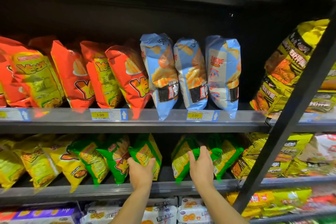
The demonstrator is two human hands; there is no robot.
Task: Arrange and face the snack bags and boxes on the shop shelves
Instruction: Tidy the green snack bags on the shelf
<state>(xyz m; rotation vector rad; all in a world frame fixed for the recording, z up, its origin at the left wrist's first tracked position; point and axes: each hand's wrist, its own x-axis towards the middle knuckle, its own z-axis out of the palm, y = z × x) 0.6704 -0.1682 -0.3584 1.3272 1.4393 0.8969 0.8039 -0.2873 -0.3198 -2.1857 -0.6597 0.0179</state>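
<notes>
Spanning the whole view, the black metal shop shelving unit [163,127] carries three tiers of snacks, with a black slanted upright [291,114] crossing its right side. The upper tier holds glossy orange-red crisp bags [72,71] leaning rightward, three pale blue foil crisp bags [190,74] on edge, and crinkled yellow-and-black noodle packs [283,71] tipped at far right. On the middle shelf [72,190], where the work is, soft yellow crisp bags [41,165] slump on the left, and green-and-yellow crisp bags stand in two clusters with a bare dark gap between them. The step in hand looks like closing that gap and squaring the green row. The green-and-yellow bag at the left cluster's end [147,148] is gripped low down by the left hand [141,169], thumb on one side and fingers curled round the other. The green bag at the right cluster's near end [179,163] is clasped by the right hand [201,165], whose thumb and fingers wrap its front edge. Both bags rest on the shelf, tilted, showing their sides more than their fronts. The next move probably calls for sliding the clusters together, turning each printed face outward and standing them upright with a light grip, since puffed foil crushes and slips easily, and neighbouring bags could topple forward over the rail. Below sit white printed multipacks [160,211], partly blurred. Smallest are the yellow price labels [100,114] in the clear upper rail strip.
</notes>
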